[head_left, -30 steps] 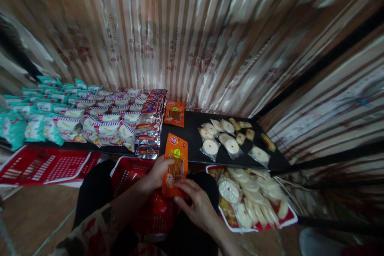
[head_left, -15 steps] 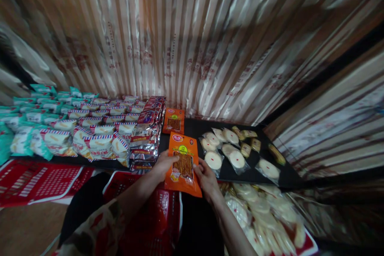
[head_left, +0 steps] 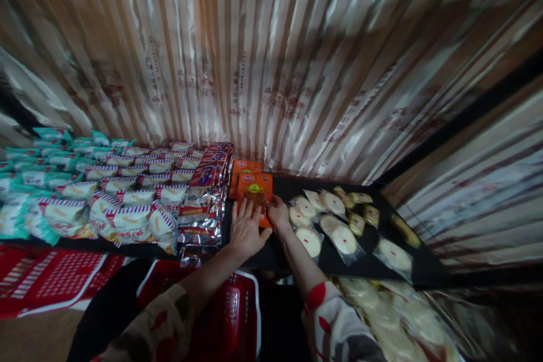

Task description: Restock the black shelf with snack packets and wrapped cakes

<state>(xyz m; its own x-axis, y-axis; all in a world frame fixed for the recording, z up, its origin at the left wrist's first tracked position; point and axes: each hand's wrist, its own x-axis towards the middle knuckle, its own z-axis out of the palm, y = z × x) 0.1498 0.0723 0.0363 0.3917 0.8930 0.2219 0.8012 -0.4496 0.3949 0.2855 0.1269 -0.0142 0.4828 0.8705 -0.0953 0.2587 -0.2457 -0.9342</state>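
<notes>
An orange snack pouch (head_left: 254,186) with a window showing brown sticks lies on the black table, overlapping a second orange pouch (head_left: 241,167) behind it. Across its lower part rests my left hand (head_left: 248,229), palm down with its fingers spread. My right hand (head_left: 278,214) holds the right edge of the front pouch, its fingers partly hidden. Just left of the pouches stands a stack of shiny dark-red packets (head_left: 207,181). To the right lie clear-wrapped round white pieces (head_left: 309,240).
White-and-red snack bags (head_left: 131,223) and teal bags (head_left: 25,212) stand in rows at left. Small yellow packs (head_left: 356,223) lie on the black table (head_left: 424,260) at right. Red baskets (head_left: 229,305) sit below the front edge. A striped plastic sheet (head_left: 271,68) hangs behind.
Both hands have moved forward with the orange pouch, which now lies in front of the other one. My left hand has gone from gripping it to lying flat on it.
</notes>
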